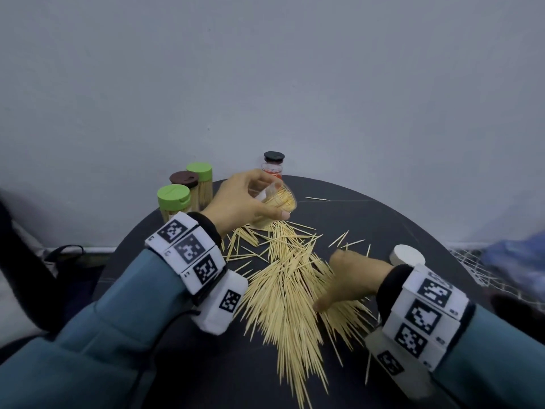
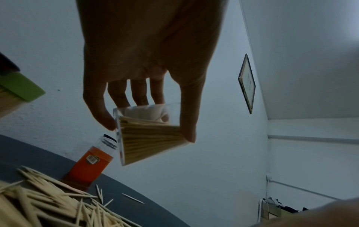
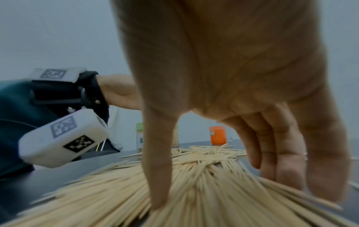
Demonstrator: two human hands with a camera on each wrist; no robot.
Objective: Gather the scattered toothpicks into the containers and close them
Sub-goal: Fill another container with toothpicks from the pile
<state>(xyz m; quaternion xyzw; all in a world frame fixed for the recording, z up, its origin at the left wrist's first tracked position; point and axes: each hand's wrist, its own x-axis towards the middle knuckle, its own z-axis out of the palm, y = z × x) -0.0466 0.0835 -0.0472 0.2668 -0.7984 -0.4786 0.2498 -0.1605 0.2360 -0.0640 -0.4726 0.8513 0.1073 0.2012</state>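
Pale wooden toothpicks lie fanned lengthwise right under the right hand, thumb and fingers spread over them, nothing pinched yet, while the left hand grips the tilted clear plastic container up beyond.

The toothpick pile runs off the head view's lower edge, blurred near the right wrist camera.

No words, brands or numbers can be read. Black-and-white square code markers stand on the white wrist bands. The orange jar by the wall bears a small barcode sticker, its digits too blurred to tell. The framed picture is illegible.
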